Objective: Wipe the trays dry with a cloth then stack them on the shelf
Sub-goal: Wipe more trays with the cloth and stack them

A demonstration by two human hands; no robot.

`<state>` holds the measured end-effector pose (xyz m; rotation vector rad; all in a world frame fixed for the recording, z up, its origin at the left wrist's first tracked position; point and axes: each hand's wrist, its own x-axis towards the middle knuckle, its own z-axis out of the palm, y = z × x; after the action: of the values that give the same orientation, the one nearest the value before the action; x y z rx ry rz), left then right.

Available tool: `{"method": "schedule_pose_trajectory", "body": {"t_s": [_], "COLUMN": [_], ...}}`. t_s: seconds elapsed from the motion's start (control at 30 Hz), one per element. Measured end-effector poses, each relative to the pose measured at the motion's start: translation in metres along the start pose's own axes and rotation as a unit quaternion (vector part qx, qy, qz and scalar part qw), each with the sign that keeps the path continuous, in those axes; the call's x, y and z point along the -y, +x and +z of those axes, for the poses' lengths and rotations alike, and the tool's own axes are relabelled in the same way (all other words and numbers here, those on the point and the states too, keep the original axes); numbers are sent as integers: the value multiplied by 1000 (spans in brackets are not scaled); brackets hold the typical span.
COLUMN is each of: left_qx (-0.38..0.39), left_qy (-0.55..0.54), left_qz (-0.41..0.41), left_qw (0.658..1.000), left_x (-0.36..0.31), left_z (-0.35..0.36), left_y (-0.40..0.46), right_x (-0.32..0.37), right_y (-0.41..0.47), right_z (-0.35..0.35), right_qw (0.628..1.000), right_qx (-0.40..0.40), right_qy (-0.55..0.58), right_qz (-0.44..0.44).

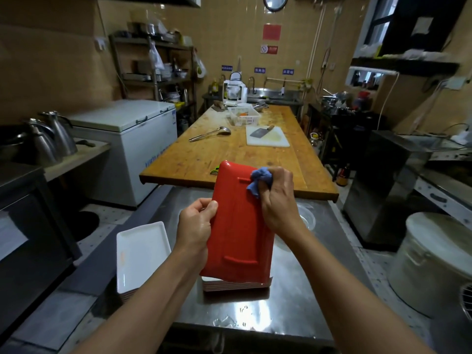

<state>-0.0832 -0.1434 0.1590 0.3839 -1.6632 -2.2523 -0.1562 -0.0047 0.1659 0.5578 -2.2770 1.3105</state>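
Beneath the right hand [277, 198] fingers, the clenched blue cloth [260, 180] wipes the red tray [237, 226]; left hand [196, 226] grips its edge. Wipe along each ridge.

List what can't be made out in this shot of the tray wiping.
- Red tray, head view: only its underside shows; the top faces away.
- Tray stack beneath it: count hidden by the red tray.
- Right hand grip on the blue cloth: fingertips hidden inside the cloth.
- Blue wall signs: too small to read.
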Motion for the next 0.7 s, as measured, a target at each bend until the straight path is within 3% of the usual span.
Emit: {"method": "schedule_pose_trajectory", "body": {"t_s": [0.47,0.57,0.7], "left_qx": [-76,-72,-51], "left_qy": [-145,-183,-224], "left_qz": [-42,-88,-136], "left_qw": [986,976,964], "left_x": [-10,-6,4], "left_z": [21,28,36], "left_y": [53,59,57], "right_x": [0,-1,-6], "right_y": [-40,-43,-37], "right_z": [-1,-14,-26], "right_qw": [995,979,911], "right_qx": [-6,-19,-40], "right_qy": [60,162,365], "right_qz": [79,121,188]}}
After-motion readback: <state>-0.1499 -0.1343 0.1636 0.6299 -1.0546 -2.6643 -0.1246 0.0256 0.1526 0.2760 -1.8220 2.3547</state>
